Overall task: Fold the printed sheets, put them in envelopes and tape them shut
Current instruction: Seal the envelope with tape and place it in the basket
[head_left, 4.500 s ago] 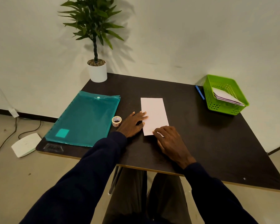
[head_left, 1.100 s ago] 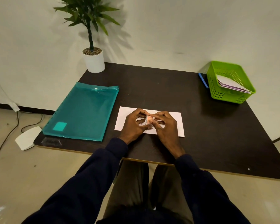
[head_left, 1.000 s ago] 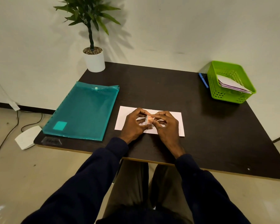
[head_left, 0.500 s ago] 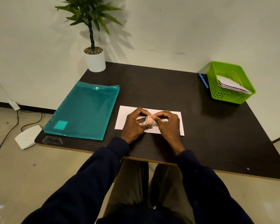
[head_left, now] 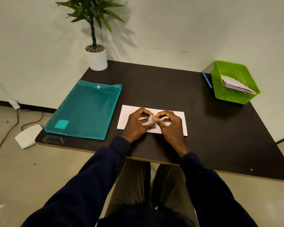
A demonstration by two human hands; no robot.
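The envelope lay crosswise near the table's front edge, turned from lengthwise. The tape roll, earlier on the table, was gripped above it by the left hand; the right hand pinched at its end, so sealing seemed next.

Your picture is sharp but dim; the plant throws soft shadows on the wall; the edges bend.
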